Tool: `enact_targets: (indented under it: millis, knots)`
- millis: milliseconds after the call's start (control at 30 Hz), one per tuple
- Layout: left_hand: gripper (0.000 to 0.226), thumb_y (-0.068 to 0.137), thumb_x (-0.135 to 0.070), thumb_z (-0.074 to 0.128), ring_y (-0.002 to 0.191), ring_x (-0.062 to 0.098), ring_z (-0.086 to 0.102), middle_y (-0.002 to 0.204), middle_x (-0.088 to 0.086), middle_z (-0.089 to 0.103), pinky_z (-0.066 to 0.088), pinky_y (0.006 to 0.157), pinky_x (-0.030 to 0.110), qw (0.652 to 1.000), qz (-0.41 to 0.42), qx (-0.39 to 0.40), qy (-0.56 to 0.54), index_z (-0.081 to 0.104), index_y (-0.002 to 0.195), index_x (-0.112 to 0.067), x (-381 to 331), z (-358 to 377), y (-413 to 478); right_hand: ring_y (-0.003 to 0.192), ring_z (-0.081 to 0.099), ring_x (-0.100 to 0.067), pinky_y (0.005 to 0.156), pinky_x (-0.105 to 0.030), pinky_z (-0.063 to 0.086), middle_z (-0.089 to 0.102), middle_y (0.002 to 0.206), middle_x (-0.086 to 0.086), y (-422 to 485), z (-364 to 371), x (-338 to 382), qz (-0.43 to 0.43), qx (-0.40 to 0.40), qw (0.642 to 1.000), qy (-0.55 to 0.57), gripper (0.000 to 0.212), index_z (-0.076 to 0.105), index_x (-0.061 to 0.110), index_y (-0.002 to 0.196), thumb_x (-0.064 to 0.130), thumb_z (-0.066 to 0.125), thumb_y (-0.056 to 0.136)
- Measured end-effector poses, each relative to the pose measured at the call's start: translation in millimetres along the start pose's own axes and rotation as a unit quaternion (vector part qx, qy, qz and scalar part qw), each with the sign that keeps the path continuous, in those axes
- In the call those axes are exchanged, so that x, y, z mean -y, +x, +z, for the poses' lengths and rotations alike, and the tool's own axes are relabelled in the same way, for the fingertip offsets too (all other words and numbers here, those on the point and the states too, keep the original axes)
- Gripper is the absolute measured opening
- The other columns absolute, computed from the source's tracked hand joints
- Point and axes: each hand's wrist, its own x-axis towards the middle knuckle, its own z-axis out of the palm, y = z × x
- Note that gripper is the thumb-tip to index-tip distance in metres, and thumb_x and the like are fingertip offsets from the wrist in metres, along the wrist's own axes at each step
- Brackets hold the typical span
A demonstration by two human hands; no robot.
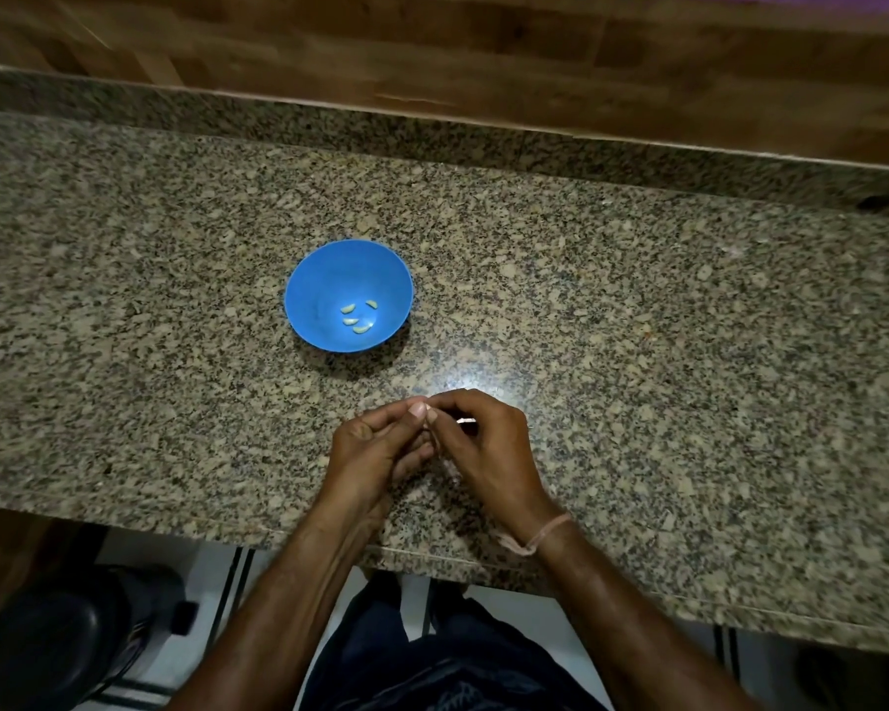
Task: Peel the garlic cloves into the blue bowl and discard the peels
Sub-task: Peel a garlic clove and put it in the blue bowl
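In the bowl (309, 279): four peeled cloves (358, 320).
Hands: left hand (375, 443) and right hand (483, 446) together pinch something small, likely a clove mid-peel.
Remaining: discarding peels.

The granite countertop (689, 351) is obstructed by one standing object, the blue bowl (324, 269), set left of centre. Broad open surface is available on both sides of it. The left hand (375, 449) and right hand (488, 443) are held together at the near edge, pinching a small pale garlic piece (465, 421). A strip of bare granite separates them from the bowl. The far side is closed by a raised granite upstand (432, 130) and a wooden wall (483, 43). The bowl mouth is open from above.
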Motion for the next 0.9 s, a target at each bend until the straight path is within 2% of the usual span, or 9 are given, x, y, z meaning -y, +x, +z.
enact_targets:
  millis: [167, 233, 300, 367, 433, 567, 667, 767, 900]
  knots:
    - [0.022, 0.095, -0.011, 0.069, 0.087, 0.021, 0.077, 0.102, 0.018, 0.078, 0.063, 0.081, 0.030, 1.000, -0.024, -0.002, 0.014, 0.074, 0.114, -0.002, 2.8, -4.4, 5.3, 0.081, 0.072, -0.012, 0.068, -0.026, 0.056, 0.077, 0.086, 0.002, 0.6, 6.6, -10.6, 0.091, 0.000, 0.992, 0.082, 0.012, 0.077, 0.013, 0.096, 0.020, 0.069, 0.100]
    - [0.023, 0.094, -0.011, 0.071, 0.085, 0.022, 0.077, 0.100, 0.018, 0.078, 0.064, 0.078, 0.030, 0.999, -0.026, -0.012, 0.020, 0.074, 0.114, -0.001, 3.0, -7.1, 6.5, 0.080, 0.074, -0.021, 0.070, -0.034, 0.060, 0.077, 0.083, -0.004, 1.3, 9.2, -17.5, 0.119, -0.005, 0.987, 0.109, 0.014, 0.076, 0.012, 0.094, 0.021, 0.068, 0.100]
    - [0.024, 0.092, -0.013, 0.075, 0.085, 0.021, 0.077, 0.095, 0.015, 0.079, 0.063, 0.072, 0.025, 0.993, 0.022, -0.037, 0.113, 0.075, 0.114, -0.003, 2.6, -13.9, 7.4, 0.083, 0.076, -0.027, 0.076, -0.042, 0.063, 0.078, 0.084, -0.006, 1.1, 7.9, -27.5, 0.135, -0.014, 0.984, 0.116, 0.014, 0.077, 0.011, 0.093, 0.022, 0.070, 0.100]
    - [0.023, 0.089, -0.019, 0.080, 0.080, 0.009, 0.075, 0.090, 0.004, 0.080, 0.058, 0.070, 0.017, 0.935, 0.141, -0.071, 0.317, 0.079, 0.110, -0.009, 5.0, -24.7, 14.8, 0.084, 0.076, -0.021, 0.078, -0.038, 0.063, 0.079, 0.086, -0.001, -0.3, 1.9, -37.6, 0.139, -0.024, 0.987, 0.075, 0.012, 0.079, 0.012, 0.092, 0.021, 0.074, 0.097]
    - [0.025, 0.089, -0.025, 0.080, 0.084, 0.006, 0.074, 0.096, -0.002, 0.079, 0.058, 0.078, 0.022, 0.866, 0.222, -0.087, 0.439, 0.079, 0.111, -0.015, 9.2, -34.4, 26.8, 0.080, 0.075, -0.013, 0.074, -0.028, 0.061, 0.079, 0.083, 0.003, -3.2, -2.5, -45.7, 0.141, -0.016, 0.990, 0.028, 0.010, 0.079, 0.013, 0.089, 0.021, 0.076, 0.095]
    - [0.033, 0.091, -0.022, 0.076, 0.102, 0.027, 0.070, 0.114, 0.005, 0.075, 0.055, 0.089, 0.036, 0.778, 0.275, -0.060, 0.562, 0.074, 0.122, -0.014, 19.7, -41.8, 51.0, 0.073, 0.070, -0.002, 0.067, -0.016, 0.051, 0.076, 0.077, 0.009, -10.4, -1.9, -56.7, 0.117, 0.017, 0.991, -0.067, 0.010, 0.078, 0.016, 0.083, 0.019, 0.078, 0.092]
    - [0.047, 0.090, -0.021, 0.077, 0.120, 0.031, 0.057, 0.131, 0.008, 0.065, 0.047, 0.090, 0.038, 0.737, 0.296, -0.061, 0.604, 0.065, 0.134, -0.013, 26.0, -42.8, 50.8, 0.075, 0.069, -0.001, 0.069, -0.023, 0.056, 0.075, 0.078, 0.012, -15.1, 0.4, -62.0, 0.111, 0.029, 0.988, -0.108, 0.010, 0.076, 0.021, 0.083, 0.021, 0.077, 0.093]
    - [0.052, 0.086, -0.028, 0.081, 0.113, 0.029, 0.050, 0.126, 0.005, 0.055, 0.046, 0.085, 0.042, 0.721, 0.325, -0.118, 0.601, 0.057, 0.131, -0.017, 41.1, -43.5, 33.4, 0.074, 0.069, -0.001, 0.070, -0.030, 0.058, 0.074, 0.078, 0.013, -15.6, 0.8, -65.2, 0.100, 0.034, 0.986, -0.129, 0.011, 0.075, 0.022, 0.083, 0.022, 0.076, 0.093]
    - [0.034, 0.093, -0.042, 0.071, 0.099, 0.023, 0.052, 0.109, 0.001, 0.055, 0.043, 0.073, 0.037, 0.749, 0.309, -0.089, 0.579, 0.058, 0.115, -0.020, 72.1, -46.7, 14.2, 0.071, 0.068, -0.004, 0.066, -0.033, 0.056, 0.072, 0.074, 0.009, -16.3, -0.4, -64.6, 0.093, 0.039, 0.986, -0.137, 0.015, 0.072, 0.022, 0.079, 0.021, 0.074, 0.094]
